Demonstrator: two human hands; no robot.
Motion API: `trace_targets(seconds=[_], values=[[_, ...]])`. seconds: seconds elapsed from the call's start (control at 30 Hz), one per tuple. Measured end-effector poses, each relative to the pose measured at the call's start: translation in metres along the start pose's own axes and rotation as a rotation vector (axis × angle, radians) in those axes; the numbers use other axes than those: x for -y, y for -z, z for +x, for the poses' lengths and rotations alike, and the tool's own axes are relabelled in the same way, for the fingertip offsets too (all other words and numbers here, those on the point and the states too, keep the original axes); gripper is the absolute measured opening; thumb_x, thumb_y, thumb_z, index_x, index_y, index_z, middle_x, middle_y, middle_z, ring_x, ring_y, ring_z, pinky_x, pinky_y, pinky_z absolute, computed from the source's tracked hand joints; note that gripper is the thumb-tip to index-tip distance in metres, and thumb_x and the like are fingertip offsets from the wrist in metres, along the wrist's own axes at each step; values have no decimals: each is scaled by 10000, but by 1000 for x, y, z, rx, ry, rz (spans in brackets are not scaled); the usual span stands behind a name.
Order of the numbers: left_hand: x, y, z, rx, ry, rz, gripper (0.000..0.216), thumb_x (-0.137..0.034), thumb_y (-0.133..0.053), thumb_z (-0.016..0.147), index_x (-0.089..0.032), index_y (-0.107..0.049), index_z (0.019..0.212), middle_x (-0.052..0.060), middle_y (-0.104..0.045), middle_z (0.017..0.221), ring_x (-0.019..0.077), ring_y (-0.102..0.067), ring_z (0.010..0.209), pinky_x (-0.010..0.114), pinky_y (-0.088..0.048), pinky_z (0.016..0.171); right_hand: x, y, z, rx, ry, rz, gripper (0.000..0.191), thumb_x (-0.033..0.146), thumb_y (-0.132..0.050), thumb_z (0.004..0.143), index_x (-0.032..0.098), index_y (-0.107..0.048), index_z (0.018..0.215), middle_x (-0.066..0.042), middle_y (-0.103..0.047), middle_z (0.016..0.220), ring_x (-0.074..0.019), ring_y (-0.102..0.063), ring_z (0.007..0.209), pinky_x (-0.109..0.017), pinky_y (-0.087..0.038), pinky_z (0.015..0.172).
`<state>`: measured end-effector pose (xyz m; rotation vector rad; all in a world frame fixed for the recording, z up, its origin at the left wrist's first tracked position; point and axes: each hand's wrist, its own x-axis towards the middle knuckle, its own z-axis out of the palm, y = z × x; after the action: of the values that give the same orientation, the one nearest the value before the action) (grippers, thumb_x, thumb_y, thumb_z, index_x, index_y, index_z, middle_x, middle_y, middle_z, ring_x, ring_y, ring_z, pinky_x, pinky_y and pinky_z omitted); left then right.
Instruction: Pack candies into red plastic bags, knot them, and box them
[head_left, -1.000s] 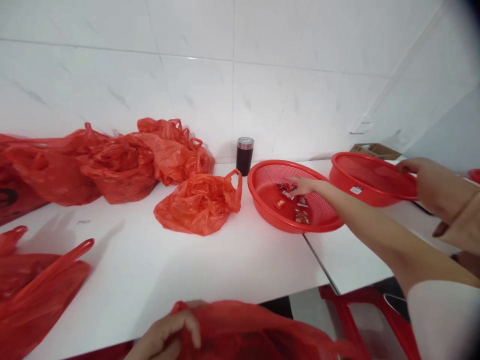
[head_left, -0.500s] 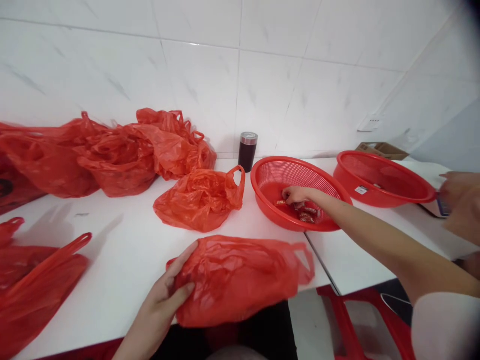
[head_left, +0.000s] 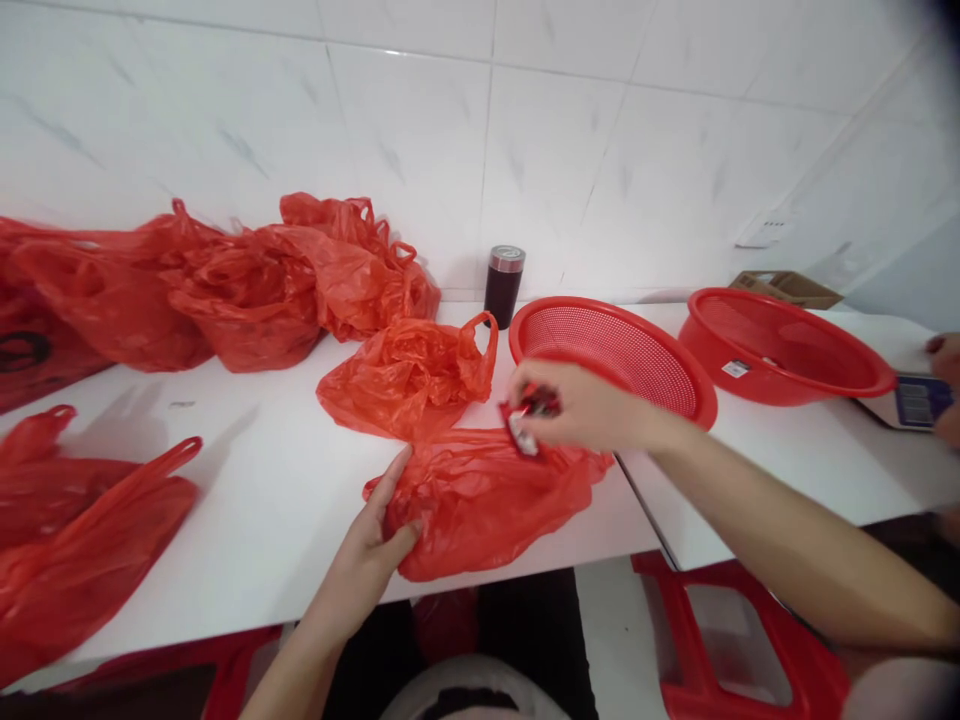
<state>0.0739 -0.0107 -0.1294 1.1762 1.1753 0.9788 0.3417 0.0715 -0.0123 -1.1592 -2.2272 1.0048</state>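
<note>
My left hand [head_left: 379,530] grips the left edge of a red plastic bag [head_left: 480,500] that lies on the white table [head_left: 270,520] near its front edge. My right hand [head_left: 577,405] hovers over the bag's right side, closed on a few small red wrapped packets [head_left: 525,420]. Just behind my right hand stands a red mesh basket [head_left: 622,350].
A second red basket [head_left: 787,345] sits further right, and a co-worker's hand [head_left: 946,385] with a small device is at the right edge. A tied red bag [head_left: 409,375], a dark jar [head_left: 504,285], and several red bags lie along the wall and at the left. A red stool [head_left: 742,650] stands below.
My right hand has come out of the mesh basket with packets and now is over the bag. My left hand has brought the bag up onto the table and further in.
</note>
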Motion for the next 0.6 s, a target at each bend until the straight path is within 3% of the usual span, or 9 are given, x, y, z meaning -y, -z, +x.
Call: trace_targets(seconds=[0.1,0.17,0.3,0.47,0.53,0.6], values=[[4,-2,2,19,-33,40,747,-284,-575,867,-294,-224,1527,28,-224,1606,261,-201,1463,404,-235,1172,2,-46,-3,141,118,-135,136,201,-540,854,295,-623,908,-28,-620,941,-184,-628,800,-360,-532,764],[6,0,1,22,-53,61,741,-266,-563,867,-295,-224,1525,23,-192,1615,258,-177,1470,414,-216,1179,-9,-58,-4,159,110,-193,221,192,-508,875,325,-659,966,-33,-615,978,-195,-639,848,-381,-522,823],[10,4,-2,8,-67,86,736,-250,-555,864,-293,-230,1523,18,-180,1617,251,-165,1473,430,-183,1189,-24,-55,-12,134,23,-196,354,218,-534,879,381,-626,1179,-20,-627,1024,-208,-646,921,-398,-515,877],[11,6,-6,2,-58,103,720,-248,-543,876,-319,-230,1520,13,-217,1607,247,-228,1456,438,-196,1186,-14,-52,-29,248,31,-130,497,237,-603,862,455,-539,1304,27,-596,1265,-231,-588,1151,-394,-472,989],[11,7,-7,-6,-63,143,708,-258,-538,884,-314,-232,1520,21,-237,1600,243,-237,1453,435,-183,1190,-10,-45,-31,202,40,-103,414,245,-573,883,426,-585,1256,25,-612,1256,-220,-594,1139,-386,-476,987],[11,7,-9,-15,-77,197,698,-274,-540,889,-308,-239,1519,24,-245,1597,238,-211,1461,428,-156,1196,-13,-26,-28,57,-5,-97,309,287,-555,890,357,-632,1181,0,-651,1185,-216,-627,1058,-387,-515,920]])
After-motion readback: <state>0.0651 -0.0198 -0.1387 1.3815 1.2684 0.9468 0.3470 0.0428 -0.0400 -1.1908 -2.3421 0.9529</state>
